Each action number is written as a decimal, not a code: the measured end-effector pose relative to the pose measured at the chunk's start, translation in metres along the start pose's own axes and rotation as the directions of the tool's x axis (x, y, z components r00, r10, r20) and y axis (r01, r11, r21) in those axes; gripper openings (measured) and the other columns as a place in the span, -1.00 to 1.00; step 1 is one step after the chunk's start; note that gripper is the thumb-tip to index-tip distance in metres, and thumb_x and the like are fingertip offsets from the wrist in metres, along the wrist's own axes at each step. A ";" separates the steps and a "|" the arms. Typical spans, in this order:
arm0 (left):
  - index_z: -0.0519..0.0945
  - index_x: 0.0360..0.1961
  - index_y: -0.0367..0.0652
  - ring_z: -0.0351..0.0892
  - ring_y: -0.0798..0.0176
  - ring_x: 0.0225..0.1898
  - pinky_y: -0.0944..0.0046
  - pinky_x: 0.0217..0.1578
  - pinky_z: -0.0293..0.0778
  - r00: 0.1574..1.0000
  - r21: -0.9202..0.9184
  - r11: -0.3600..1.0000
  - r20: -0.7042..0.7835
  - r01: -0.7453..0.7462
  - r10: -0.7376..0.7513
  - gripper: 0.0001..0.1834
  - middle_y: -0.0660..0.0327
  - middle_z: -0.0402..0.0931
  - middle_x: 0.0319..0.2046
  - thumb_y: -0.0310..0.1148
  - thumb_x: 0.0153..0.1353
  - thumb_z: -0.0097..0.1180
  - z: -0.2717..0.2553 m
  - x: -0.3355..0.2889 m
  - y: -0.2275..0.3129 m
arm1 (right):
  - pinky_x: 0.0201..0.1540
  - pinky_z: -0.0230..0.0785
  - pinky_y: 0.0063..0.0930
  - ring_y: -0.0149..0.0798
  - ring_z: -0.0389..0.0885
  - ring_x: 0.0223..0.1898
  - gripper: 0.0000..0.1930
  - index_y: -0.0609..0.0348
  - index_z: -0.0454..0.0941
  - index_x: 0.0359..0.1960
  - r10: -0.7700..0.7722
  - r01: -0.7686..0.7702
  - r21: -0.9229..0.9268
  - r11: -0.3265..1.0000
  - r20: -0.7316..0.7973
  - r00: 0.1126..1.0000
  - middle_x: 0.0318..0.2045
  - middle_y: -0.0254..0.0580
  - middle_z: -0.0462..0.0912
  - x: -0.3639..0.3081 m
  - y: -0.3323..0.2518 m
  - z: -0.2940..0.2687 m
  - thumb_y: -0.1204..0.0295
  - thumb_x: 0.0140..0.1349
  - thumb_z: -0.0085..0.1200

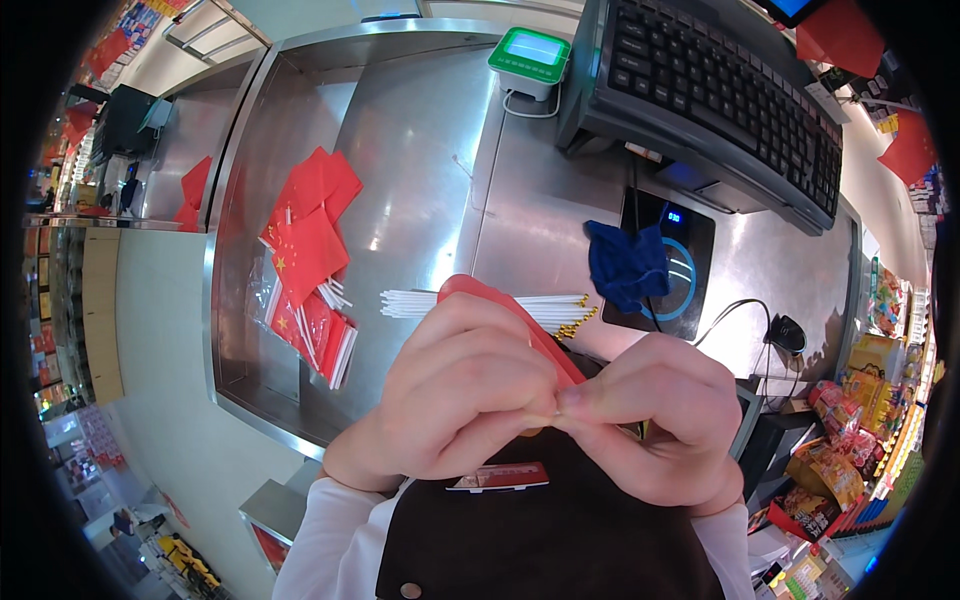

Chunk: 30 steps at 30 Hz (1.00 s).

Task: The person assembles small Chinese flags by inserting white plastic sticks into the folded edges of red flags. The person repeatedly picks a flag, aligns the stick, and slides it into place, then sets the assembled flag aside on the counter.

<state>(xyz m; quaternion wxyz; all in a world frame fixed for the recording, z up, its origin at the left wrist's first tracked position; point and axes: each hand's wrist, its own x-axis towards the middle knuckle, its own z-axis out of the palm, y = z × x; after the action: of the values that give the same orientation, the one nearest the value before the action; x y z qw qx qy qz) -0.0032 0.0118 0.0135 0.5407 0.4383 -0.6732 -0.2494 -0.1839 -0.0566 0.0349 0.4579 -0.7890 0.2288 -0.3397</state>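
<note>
Between the two hands: fingertips meet just in front of the dark apron (545,550), fiddly close-up stuff.
Left grip (465,385): pinched tight, seemingly on the near end of a red flag (552,358).
Right grip (670,415): pinched too, tip to tip with the left one, looks like on that same end; the pale speck between them is too small to call.
Red flag: sits behind the fingers, long axis slanting from far left to near right, partly hidden by the left hand.
White sticks (550,309): I'd say this is the relation that matters. Bundle's on the counter (410,120) just past the hands, lying left-right, gold tips to the right. Left hand's nearer overall, right hand's closer to the tips.
Flag pile (312,250): farther left, some in clear plastic.
Blue cloth (630,265): off right, on a black pad (697,225), keyboard (710,100) beyond.
</note>
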 end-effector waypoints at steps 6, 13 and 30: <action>0.58 -0.34 -0.17 0.45 0.10 -0.34 0.21 -0.27 0.43 1.000 0.055 0.998 0.008 0.003 -0.003 -0.73 0.26 0.58 -0.37 -0.49 -0.13 0.34 -0.003 0.000 -0.001 | -0.54 0.06 -0.56 -0.42 0.45 -0.63 -0.77 0.07 0.64 -0.38 0.010 -0.010 -0.047 0.999 0.017 1.000 -0.59 -0.37 0.56 0.002 0.000 -0.001 0.56 -0.12 0.35; 0.61 -0.33 -0.16 0.46 0.12 -0.32 0.25 -0.30 0.44 1.000 0.076 0.997 -0.022 -0.011 0.013 -0.71 0.26 0.60 -0.38 -0.47 -0.16 0.37 -0.003 -0.002 0.001 | -0.54 0.05 -0.56 -0.43 0.45 -0.63 -0.76 0.08 0.64 -0.35 0.000 0.001 -0.063 0.998 0.019 1.000 -0.58 -0.38 0.57 0.002 -0.001 -0.001 0.55 -0.11 0.34; 0.54 -0.42 -0.10 0.43 0.19 -0.37 0.26 -0.40 0.41 0.999 0.033 0.999 -0.047 -0.007 0.008 -0.90 0.28 0.56 -0.47 -0.44 0.09 0.25 0.002 -0.004 -0.004 | -0.58 0.06 -0.60 -0.46 0.43 -0.64 -0.80 0.09 0.65 -0.37 0.092 -0.097 0.078 0.992 0.059 0.994 -0.61 -0.38 0.52 0.005 -0.001 -0.004 0.57 -0.08 0.32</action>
<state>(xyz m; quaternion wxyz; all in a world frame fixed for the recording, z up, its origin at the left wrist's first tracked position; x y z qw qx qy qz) -0.0035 0.0128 0.0073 0.5501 0.4505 -0.6660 -0.2258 -0.1835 -0.0613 0.0385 0.5109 -0.7673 0.2394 -0.3048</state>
